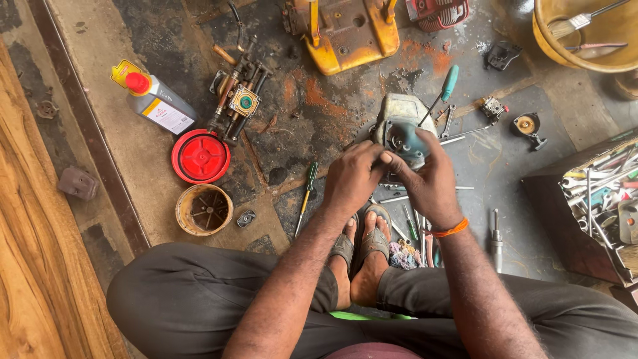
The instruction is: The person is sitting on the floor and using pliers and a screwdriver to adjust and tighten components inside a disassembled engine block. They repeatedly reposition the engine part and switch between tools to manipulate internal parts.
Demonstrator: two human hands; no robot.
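The floor (166, 153) is rough grey concrete, blackened with oil around the middle and blotched with orange rust stains (319, 100) toward the top. A dark metal strip (86, 126) runs slantwise down the left, and beyond it lies a wood-grain board (26, 233) in warm brown. Light is even and soft, like daylight, with only faint shadows on the floor.
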